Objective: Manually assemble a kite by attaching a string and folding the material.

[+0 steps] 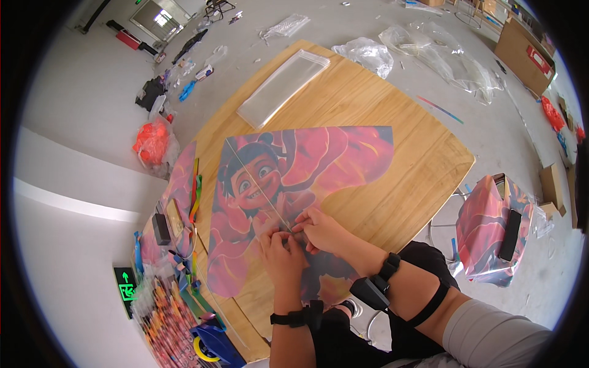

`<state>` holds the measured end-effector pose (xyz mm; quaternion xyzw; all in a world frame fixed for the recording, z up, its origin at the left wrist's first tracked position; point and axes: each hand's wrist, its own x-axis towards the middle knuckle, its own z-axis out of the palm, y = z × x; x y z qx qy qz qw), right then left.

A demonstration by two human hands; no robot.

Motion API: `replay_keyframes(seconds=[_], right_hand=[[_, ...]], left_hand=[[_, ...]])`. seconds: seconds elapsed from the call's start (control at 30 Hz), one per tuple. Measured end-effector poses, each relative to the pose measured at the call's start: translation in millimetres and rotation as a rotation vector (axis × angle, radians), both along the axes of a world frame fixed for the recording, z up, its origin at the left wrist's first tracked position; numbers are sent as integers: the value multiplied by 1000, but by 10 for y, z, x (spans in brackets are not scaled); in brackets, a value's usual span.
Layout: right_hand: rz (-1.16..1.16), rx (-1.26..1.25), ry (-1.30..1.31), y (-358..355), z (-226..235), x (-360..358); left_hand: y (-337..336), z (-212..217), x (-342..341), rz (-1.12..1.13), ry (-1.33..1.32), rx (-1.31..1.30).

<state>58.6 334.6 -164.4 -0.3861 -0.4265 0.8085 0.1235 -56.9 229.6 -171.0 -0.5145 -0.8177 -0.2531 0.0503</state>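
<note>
At the round wooden worktop (392, 159), I pinch my left hand (281, 250) and right hand (319, 230) together on the pink cartoon-printed kite's (288, 178) thin spar (257, 187), seemingly mid-fitting; next needs steady fingertip alignment.

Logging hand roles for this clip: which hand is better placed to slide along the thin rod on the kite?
Right, probably. The right hand pinches the thin rod at its near end on the kite; the left hand lies lower, pressing the sail.
</note>
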Motion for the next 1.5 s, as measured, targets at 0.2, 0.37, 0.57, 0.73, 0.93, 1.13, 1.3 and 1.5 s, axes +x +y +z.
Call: replay_keyframes(seconds=[0.2, 0.37, 0.57, 0.73, 0.93, 1.13, 1.3, 1.5], right_hand=[[23, 60, -70, -27, 46, 31], [22, 68, -52, -59, 19, 51], [38, 112, -75, -39, 3, 75], [39, 119, -65, -46, 39, 67], [15, 153, -32, -51, 6, 60], [45, 416, -120, 2, 122, 142], [61, 1001, -100, -32, -8, 188], [157, 1354, -204, -91, -22, 198]], left_hand=[[-35, 0, -58, -100, -194, 90], [-90, -24, -131, -168, -257, 108], [-80, -37, -140, -179, -281, 126], [-93, -11, -136, -176, -278, 119], [-39, -27, -86, -119, -229, 118], [-47, -53, -101, -70, -238, 124], [-31, -16, -93, -104, -223, 126], [3, 114, -133, -244, -126, 129]])
